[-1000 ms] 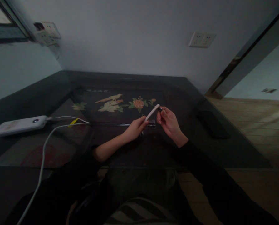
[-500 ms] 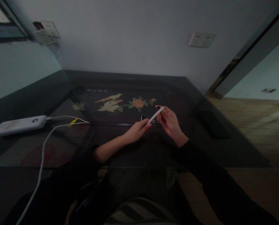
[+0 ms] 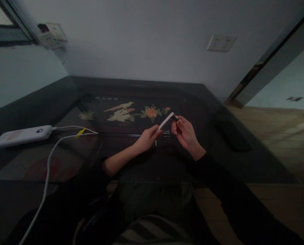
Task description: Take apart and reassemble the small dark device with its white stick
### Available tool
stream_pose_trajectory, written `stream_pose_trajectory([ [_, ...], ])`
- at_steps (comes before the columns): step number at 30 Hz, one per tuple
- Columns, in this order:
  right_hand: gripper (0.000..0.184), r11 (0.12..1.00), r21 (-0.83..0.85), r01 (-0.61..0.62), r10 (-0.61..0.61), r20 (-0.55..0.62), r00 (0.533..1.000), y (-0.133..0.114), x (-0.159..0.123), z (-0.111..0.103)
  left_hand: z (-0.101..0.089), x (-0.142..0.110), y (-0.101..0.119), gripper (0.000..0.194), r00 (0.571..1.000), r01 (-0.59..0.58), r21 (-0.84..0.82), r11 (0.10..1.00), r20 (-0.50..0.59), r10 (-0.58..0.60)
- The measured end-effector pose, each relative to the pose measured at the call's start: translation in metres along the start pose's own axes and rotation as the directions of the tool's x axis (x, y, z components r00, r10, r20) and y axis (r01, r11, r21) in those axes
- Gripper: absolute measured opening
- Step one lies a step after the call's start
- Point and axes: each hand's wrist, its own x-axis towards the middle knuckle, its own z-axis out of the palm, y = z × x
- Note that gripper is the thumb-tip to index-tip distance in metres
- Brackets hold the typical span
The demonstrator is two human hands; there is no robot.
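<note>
My left hand (image 3: 147, 139) is closed around a slim white bar (image 3: 165, 121), which slants up to the right above the dark table. A thin white piece (image 3: 155, 143) pokes out beneath that hand; its kind is unclear. With thumb and fingers pinched, my right hand (image 3: 186, 134) holds a small black piece (image 3: 175, 118) at the bar's upper end. Whether piece and bar touch, I cannot tell. Between the hands, a small dark, shiny item (image 3: 165, 135) lies on the table, partly behind the left fingers.
The glossy dark table (image 3: 141, 170) has a bird-and-flower picture (image 3: 150, 113). At the left lies a white power bank (image 3: 21, 136) with a white cable (image 3: 48, 170) and yellow tag (image 3: 80, 132). A dark flat object (image 3: 232, 136) lies at the right. Wall sockets (image 3: 221, 43) are behind.
The white bar's upper end has shifted slightly left, away from my right fingers. The black piece in those fingers now shows more. The thin white piece now hangs below my left hand.
</note>
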Motion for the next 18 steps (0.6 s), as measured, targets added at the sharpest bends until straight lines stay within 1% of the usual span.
stream_pose_trajectory([
  [4, 0.037, 1.0, -0.001, -0.007, 0.007, -0.01, 1.0, 0.0, 0.0, 0.0, 0.001, -0.001, 0.001, 0.022, 1.0, 0.001, -0.002, 1.0, 0.003, -0.001],
  [11, 0.037, 1.0, -0.011, -0.004, 0.003, -0.006, 1.0, 0.001, 0.0, -0.001, 0.003, -0.005, 0.006, 0.021, 0.997, -0.023, -0.014, 1.0, 0.067, 0.024],
  [15, 0.035, 0.999, -0.034, -0.01, 0.01, -0.013, 1.0, 0.001, -0.001, -0.001, 0.003, -0.007, 0.011, 0.021, 0.992, -0.043, 0.011, 0.999, 0.119, 0.041],
  [18, 0.035, 0.999, -0.045, -0.006, 0.005, -0.009, 1.0, 0.0, -0.001, -0.001, 0.003, -0.006, 0.01, 0.023, 0.992, -0.052, 0.019, 0.998, 0.115, 0.05],
])
